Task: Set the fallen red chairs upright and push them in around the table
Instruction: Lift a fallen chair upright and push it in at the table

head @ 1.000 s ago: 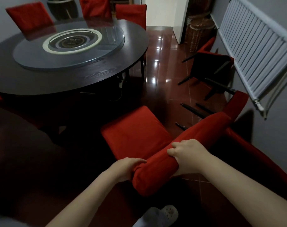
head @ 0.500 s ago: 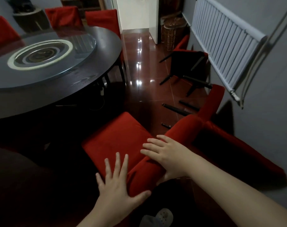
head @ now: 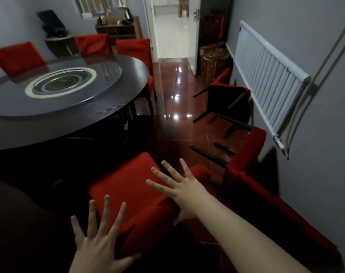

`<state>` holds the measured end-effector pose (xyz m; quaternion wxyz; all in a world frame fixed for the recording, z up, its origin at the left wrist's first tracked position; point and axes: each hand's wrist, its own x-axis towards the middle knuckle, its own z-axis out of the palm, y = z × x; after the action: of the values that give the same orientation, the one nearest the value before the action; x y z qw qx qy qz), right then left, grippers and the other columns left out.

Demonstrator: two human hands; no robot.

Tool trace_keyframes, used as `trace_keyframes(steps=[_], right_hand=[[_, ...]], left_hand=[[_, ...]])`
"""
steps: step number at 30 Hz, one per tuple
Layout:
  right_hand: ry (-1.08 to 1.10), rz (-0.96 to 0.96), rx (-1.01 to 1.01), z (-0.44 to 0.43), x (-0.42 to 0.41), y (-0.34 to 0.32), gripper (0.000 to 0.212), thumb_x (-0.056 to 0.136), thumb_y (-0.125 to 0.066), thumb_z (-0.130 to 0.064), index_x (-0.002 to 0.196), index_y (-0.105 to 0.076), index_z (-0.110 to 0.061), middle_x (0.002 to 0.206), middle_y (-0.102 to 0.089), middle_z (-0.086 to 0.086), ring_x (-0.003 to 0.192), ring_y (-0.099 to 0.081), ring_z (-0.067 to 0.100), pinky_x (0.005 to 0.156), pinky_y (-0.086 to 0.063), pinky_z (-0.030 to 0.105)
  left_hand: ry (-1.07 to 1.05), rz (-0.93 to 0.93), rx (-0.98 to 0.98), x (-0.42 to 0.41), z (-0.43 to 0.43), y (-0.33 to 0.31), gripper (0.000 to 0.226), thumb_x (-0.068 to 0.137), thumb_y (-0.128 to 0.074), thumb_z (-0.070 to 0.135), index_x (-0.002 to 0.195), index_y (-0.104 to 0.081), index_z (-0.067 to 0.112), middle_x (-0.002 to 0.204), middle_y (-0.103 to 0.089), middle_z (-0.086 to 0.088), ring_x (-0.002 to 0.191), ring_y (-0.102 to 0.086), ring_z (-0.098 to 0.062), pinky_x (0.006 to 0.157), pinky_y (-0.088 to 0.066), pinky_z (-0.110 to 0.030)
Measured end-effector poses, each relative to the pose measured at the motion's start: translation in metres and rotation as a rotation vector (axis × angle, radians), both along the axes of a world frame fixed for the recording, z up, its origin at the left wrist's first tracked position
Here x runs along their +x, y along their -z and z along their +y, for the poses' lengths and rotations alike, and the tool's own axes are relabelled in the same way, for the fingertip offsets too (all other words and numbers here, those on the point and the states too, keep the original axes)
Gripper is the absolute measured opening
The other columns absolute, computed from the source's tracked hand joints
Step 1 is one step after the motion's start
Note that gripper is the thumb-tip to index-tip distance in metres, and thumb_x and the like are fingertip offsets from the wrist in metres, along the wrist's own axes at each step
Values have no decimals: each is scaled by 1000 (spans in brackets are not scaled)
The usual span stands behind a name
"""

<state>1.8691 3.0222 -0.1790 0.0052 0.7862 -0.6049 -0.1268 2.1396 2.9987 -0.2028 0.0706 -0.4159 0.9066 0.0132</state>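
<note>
Both hands had quit gripping the chair back since a second earlier and opened right up. Over on the left sat the round table point(head: 116, 113) with its glass turntable point(head: 59, 89). The left hand point(head: 100, 251) hovered by the near end of the backrest, fingers spread wide, holding nothing. The upright red chair point(head: 132, 194) stood near the table's edge, seat pointing toward it. The right hand point(head: 183, 192) lay over the backrest's top, fingers fanned apart too. Further right, the nearer fallen chair point(head: 244, 174) lay on its side just behind, and the far fallen chair point(head: 226, 95) was tipped over beneath the radiator point(head: 266, 75), legs sticking out.
</note>
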Motion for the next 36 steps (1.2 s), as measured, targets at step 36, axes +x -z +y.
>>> trace_keyframes(steps=[36], right_hand=[[-117,291,-223,-78,26,-20,138,55,-57,-88,142,36,-35,147,48,2,130,47,35,98,24,72]], left_hand=[[-157,128,-452,19,-64,-17,119,53,-43,91,151,-27,25,161,-9,-15,145,-2,-49,104,0,-76]])
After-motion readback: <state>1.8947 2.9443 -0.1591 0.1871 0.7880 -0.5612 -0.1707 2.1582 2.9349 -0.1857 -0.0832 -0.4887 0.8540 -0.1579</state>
